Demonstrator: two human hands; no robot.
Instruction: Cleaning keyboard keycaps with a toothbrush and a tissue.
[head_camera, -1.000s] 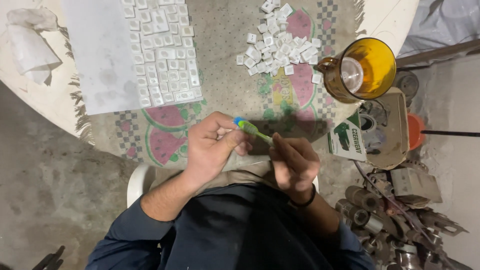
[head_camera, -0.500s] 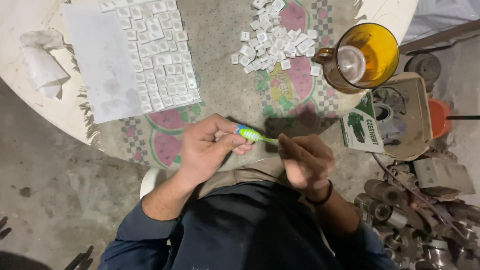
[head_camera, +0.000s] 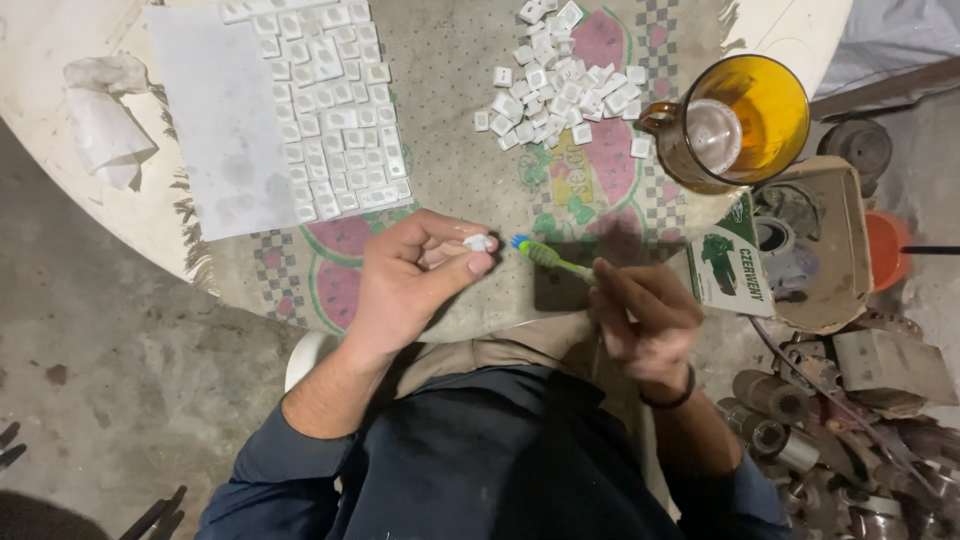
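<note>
The left hand (head_camera: 415, 275) pinches a small white keycap (head_camera: 478, 242) between thumb and fingertips, the other fingers curled loosely in, just above the near edge of the table (head_camera: 60, 60). The right hand (head_camera: 640, 315) is closed around the handle of a green toothbrush (head_camera: 550, 260), with its fingers wrapped tight (the hand is slightly blurred, so the exact finger placement cannot be told). The toothbrush's long axis runs nearly level across the view, rising a little toward the left; its blue-bristled head points at the keycap and sits just beside it, whether touching cannot be told.

Both hands hover over a fringed cloth (head_camera: 450, 80) printed with watermelon slices. Farther back on the cloth, a loose heap of white keycaps (head_camera: 555, 80) lies to the right, and rows of keycaps (head_camera: 335, 110) are laid out neatly on a pale sheet (head_camera: 215, 130) to the left. An amber glass mug (head_camera: 740, 125) stands near the right edge of the table, beside a green-and-white box (head_camera: 730, 265). A crumpled white rag (head_camera: 105, 120) lies at the far left.
</note>
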